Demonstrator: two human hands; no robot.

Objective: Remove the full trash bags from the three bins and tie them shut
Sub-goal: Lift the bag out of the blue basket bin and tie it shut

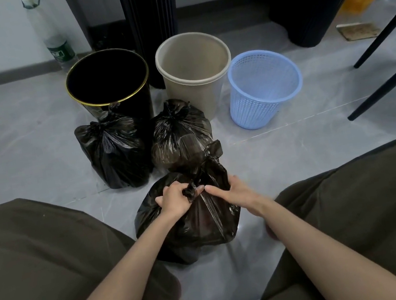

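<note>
1. The twisted neck of the nearest black trash bag is clenched in the left hand, with the fingers curled round it just below the loose plastic tail.
2. The right hand is laid on the top of the same bag, its thumb stretched toward the neck and its fingers draped over the far side. Whether any plastic is pinched there cannot be told.
3. This bag is set on the grey tiled floor between the person's knees, which are covered by dark olive trousers.
4. Just beyond it, two more black bags are seen with knotted tops, the left tied bag and the middle tied bag, standing side by side and touching.
5. Behind them three bins are lined up with nothing visible inside: a black bin with a gold rim on the left, a beige bin in the middle, and a blue mesh basket on the right, a little apart.
6. Farther off, a clear plastic bottle is stood against the wall at far left, and black chair legs are seen at right.
</note>
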